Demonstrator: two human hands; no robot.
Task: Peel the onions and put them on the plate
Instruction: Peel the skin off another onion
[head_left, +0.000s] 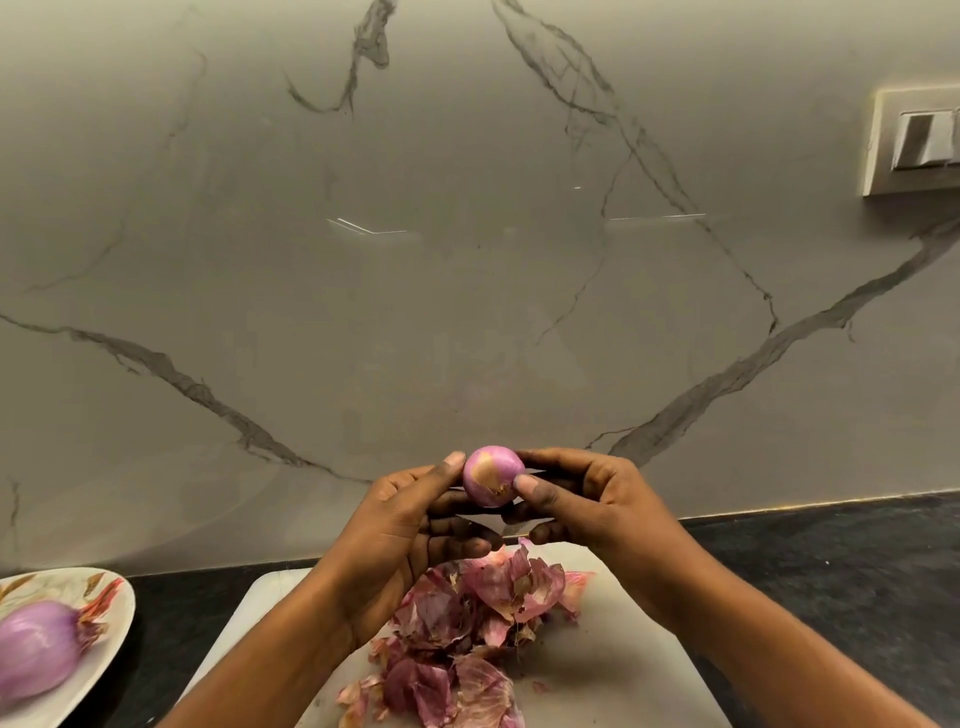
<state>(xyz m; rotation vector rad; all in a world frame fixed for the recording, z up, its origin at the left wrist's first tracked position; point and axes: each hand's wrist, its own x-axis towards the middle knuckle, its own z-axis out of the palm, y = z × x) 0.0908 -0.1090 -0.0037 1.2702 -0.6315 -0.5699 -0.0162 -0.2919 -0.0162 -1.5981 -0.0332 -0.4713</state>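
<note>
Pinching the onion (491, 475) between thumbs and fingertips, the left hand (410, 525) and right hand (587, 499) both gripped it above the cutting board (623, 649) and its heap of peels (467, 623). It looked light and firm, probably slick where bare, so best held by its sides. Glossy pink-purple, it carried one tan papery patch; a peeled onion (36, 649) lay on the plate (111, 623)

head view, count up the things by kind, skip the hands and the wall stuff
onions: 2 (held onion, plate onion)
plate: 1
cutting board: 1
peel pile: 1
total: 5
</note>
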